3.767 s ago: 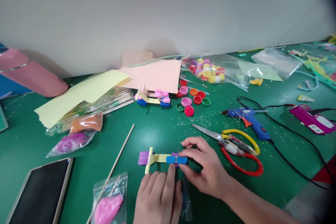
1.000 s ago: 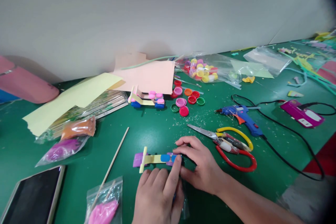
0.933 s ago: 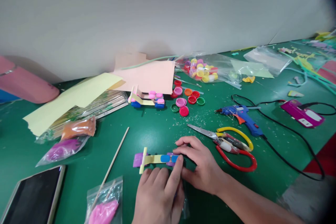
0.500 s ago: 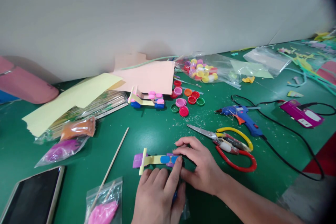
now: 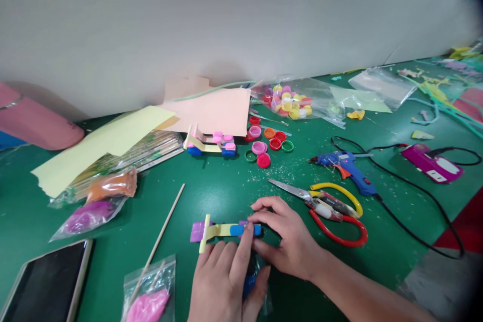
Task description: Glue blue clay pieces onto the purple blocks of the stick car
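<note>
Noted on worktop (image 5: pixel 215 181), left of and nearer than scissors (image 5: pixel 320 207): small craft car (image 5: pixel 221 230), yellow strip with pale crossbar, purple blocks and blue top pieces (image 5: pixel 236 230). Left hand (image 5: pixel 221 282): grip spread, index fingertip against blue top pieces, thumb well clear. Right hand (image 5: pixel 289 234), near side of scissors: grip curled about car's right end; pinch or light touch, cannot tell. Beyond scissors: glue gun (image 5: pixel 345 162) rightward, round caps (image 5: pixel 259 147) leftward, second car (image 5: pixel 211 148) farther left. Well left of scissors: phone (image 5: pixel 49 282).
</note>
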The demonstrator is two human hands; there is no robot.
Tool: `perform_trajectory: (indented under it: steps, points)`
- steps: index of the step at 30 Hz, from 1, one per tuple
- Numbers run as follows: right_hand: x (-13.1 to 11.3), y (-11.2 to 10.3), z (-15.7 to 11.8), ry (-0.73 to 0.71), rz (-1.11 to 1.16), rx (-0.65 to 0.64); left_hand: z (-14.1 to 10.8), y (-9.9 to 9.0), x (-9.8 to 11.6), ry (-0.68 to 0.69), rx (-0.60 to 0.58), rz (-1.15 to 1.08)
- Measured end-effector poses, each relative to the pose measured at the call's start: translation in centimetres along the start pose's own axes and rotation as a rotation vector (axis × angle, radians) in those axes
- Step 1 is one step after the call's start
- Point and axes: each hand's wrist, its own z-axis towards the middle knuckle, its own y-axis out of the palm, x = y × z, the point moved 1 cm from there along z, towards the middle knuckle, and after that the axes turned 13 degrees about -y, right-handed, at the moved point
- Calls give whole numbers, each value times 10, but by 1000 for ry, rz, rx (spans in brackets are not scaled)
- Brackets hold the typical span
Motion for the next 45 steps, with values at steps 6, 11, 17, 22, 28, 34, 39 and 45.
perform_trajectory:
  steps: [6, 11, 17, 22, 28, 34, 39, 45]
  points:
    - [1, 0, -1, -9, 4, 4, 1, -1, 1, 3, 11, -6]
    - [0, 3, 0, 39, -30, -6, -4, -5, 0, 35, 99, -53]
    - [2, 1, 4, 1, -74, -6, -10, -12, 3, 76, 133, -144]
    - [6, -1, 4, -51, -106, 7, -7, -13, 11, 61, 143, -154]
    - [3, -8, 2, -26, 0, 22, -9, -10, 10, 41, 133, -110]
    - [10, -10, 2, 24, 72, 154, -8, -4, 10, -37, 85, 35]
    - [12, -5, 3, 34, 80, 142, -4, 0, 12, -75, 22, 24]
    - [10, -3, 4, 63, 59, 129, -2, 2, 9, -99, 5, -6]
